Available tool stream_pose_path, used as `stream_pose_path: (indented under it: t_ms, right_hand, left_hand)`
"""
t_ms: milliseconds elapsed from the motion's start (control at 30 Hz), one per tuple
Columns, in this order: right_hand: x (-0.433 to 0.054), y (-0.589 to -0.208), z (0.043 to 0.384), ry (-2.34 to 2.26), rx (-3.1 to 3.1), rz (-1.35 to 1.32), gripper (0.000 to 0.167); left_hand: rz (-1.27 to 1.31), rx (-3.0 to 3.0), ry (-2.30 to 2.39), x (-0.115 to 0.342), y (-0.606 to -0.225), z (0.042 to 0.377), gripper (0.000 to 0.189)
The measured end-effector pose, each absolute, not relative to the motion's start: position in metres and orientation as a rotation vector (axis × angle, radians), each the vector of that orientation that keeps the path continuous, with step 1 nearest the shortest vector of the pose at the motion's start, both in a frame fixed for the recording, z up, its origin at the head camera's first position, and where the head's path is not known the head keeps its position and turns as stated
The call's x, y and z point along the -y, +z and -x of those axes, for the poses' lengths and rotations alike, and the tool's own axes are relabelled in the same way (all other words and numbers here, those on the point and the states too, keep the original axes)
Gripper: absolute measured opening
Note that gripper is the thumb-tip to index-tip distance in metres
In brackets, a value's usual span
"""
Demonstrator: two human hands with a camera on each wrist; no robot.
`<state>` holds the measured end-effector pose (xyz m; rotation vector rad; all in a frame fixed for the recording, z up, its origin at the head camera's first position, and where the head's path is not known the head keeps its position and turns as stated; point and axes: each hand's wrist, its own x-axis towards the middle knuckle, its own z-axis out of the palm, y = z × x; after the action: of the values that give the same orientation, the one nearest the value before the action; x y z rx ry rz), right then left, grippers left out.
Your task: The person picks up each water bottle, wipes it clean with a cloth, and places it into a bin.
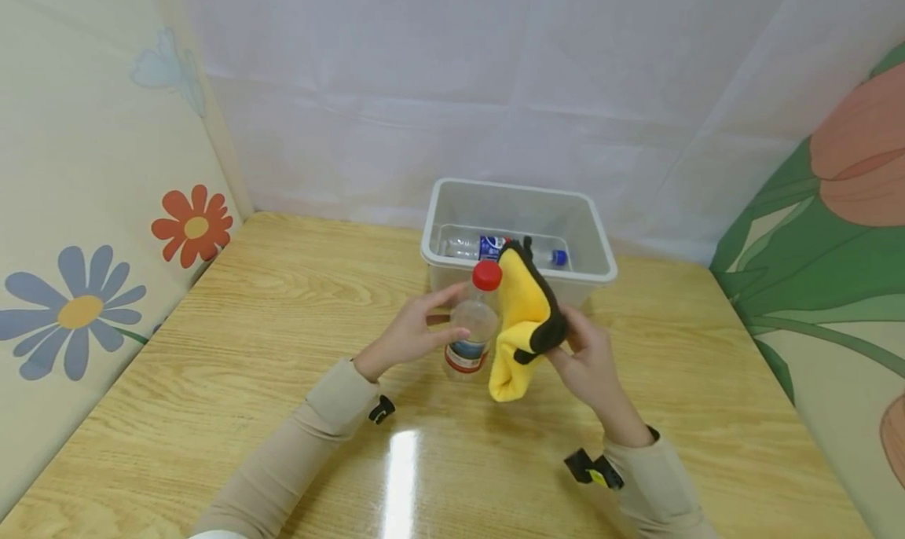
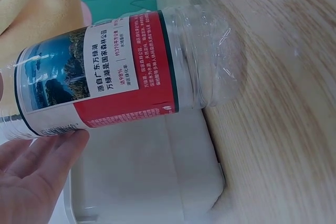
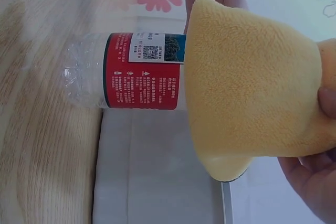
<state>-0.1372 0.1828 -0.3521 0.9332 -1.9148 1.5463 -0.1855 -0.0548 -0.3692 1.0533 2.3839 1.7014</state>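
Note:
A clear plastic bottle [image 1: 467,356] with a red cap stands upright, close over the table, in front of the box. My left hand [image 1: 413,331] holds it from the left, thumb and fingers around its upper part. The left wrist view shows the red, white and blue label of the bottle [image 2: 105,77] and fingertips [image 2: 71,148] against it. To the right, my right hand [image 1: 590,362] grips a folded yellow cloth [image 1: 523,291] with dark edging. In the right wrist view the cloth [image 3: 252,82] covers the upper bottle and part of the left hand.
Just behind the hands is a light grey plastic box [image 1: 601,232]. Inside it lies a bottle with a blue label [image 1: 491,247], and a blue cap [image 1: 559,257] shows nearby. The wooden table [image 1: 318,287] meets a white sheet at the back and flower-patterned panels at both sides.

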Motion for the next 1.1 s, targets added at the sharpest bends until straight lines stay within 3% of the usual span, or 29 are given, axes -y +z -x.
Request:
stream_pose_path:
  t_ms: [167,1100]
  right_hand:
    - [-0.182,-0.355,0.140,1.543,1.946,-0.928,0.045]
    - [-0.189,-0.374,0.146,1.314,2.342,-0.852,0.049]
  left_hand:
    - [-1.048,-2.396,1.675,0.054,-0.348,0.172,0.061]
    - [-1.098,-2.359,1.707,0.055,-0.349,0.172,0.060]
